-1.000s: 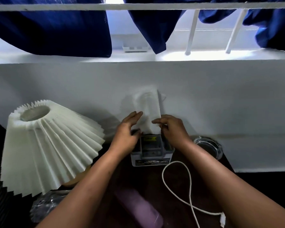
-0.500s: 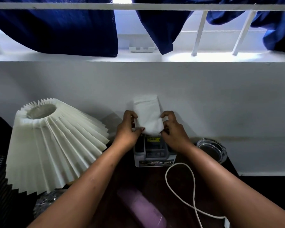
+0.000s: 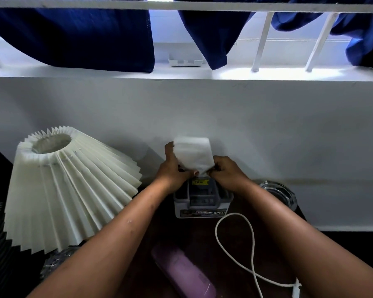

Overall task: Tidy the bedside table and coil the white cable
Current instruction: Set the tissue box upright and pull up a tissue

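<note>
Two hands are gripping a white tissue (image 3: 193, 154) above a grey box (image 3: 202, 204) at the back of the dark tabletop (image 3: 202, 237): the left hand (image 3: 172, 168) is closing round its left edge, the right hand (image 3: 226, 172) is pinching its lower right corner. Nearer, the white cable (image 3: 253, 244) is lying loose in an open loop, beside a purple case (image 3: 184, 274). A pleated lampshade (image 3: 67, 186) is sitting at left, a glass ashtray (image 3: 278, 194) at right.

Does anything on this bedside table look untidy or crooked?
Yes. The pleated lampshade leans askew at the left, and the white cable sprawls in a loose loop across the dark table, not yet coiled.
</note>
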Demonstrator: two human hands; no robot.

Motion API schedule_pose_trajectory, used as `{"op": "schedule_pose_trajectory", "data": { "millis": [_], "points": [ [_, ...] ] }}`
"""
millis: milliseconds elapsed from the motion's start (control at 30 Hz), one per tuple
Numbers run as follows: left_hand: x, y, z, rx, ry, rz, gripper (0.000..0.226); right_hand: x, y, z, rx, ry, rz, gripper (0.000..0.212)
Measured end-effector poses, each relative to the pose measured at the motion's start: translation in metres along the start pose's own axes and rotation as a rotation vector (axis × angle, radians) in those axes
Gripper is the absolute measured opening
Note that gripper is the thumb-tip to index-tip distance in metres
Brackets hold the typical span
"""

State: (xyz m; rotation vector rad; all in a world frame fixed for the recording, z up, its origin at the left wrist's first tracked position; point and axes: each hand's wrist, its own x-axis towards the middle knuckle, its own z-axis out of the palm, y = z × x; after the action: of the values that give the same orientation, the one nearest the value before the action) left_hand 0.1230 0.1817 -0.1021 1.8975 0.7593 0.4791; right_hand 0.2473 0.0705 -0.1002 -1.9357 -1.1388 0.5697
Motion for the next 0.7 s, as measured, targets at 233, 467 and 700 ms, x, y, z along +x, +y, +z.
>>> {"op": "schedule_pose_trajectory", "data": {
  "millis": [233, 467, 700],
  "points": [
    [-0.004, 0.015, -0.014, -0.046, -0.054, 0.056, 0.030, 0.004, -0.009, -0.010, 0.313, 0.042, 0.035, 0.033],
    [-0.010, 0.036, -0.007, -0.419, 0.056, -0.106, 0.012, -0.001, -0.018, -0.008, 0.388, 0.085, 0.048, 0.011],
    [-0.007, 0.045, -0.003, -0.231, 0.151, -0.219, 0.027, -0.009, -0.029, 0.003, 0.296, 0.373, 0.056, 0.031]
  ]
}}
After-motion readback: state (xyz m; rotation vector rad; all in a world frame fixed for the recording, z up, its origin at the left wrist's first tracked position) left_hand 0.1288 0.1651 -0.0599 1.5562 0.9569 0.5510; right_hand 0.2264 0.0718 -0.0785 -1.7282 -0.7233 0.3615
